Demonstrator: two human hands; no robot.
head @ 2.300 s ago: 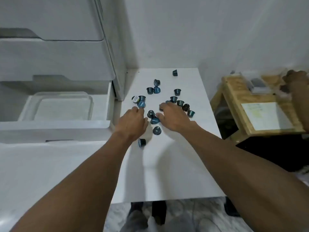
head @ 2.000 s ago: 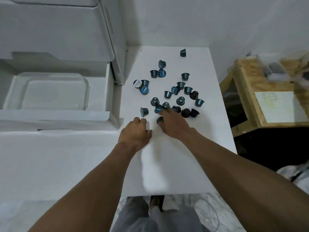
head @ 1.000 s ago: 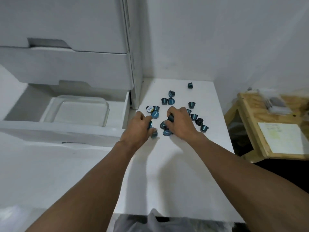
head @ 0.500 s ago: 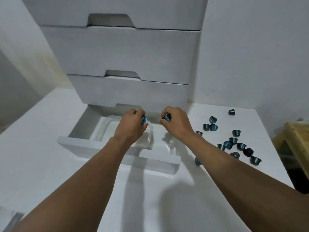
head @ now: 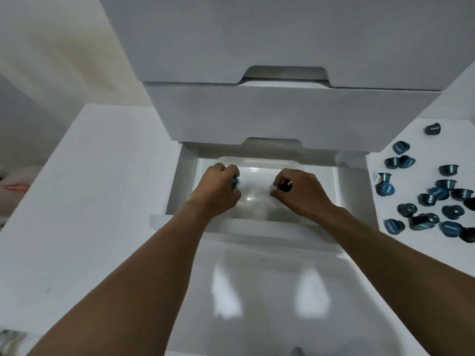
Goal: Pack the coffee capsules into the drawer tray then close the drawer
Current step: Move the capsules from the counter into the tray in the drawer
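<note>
Left grip [head: 216, 192]: fingers curled round a blue capsule [head: 235, 182], over the left half of the tray [head: 257, 160].
Right grip [head: 302, 195]: fingertips pinch a dark capsule [head: 285, 186], over the tray's right half.
Drawer [head: 353, 191]: open, tray inside.
Loose capsules [head: 448, 170]: on the counter [head: 401, 255], right of the tray (a scattered cluster).
Handling: likely light, rigid, smooth cups; foil faces may dent. Take hold across the tapered side wall.

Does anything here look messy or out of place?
Only the coffee capsules strewn loose on the white table right of the open drawer, tipped every way. Nothing looks spilled or broken.
</note>
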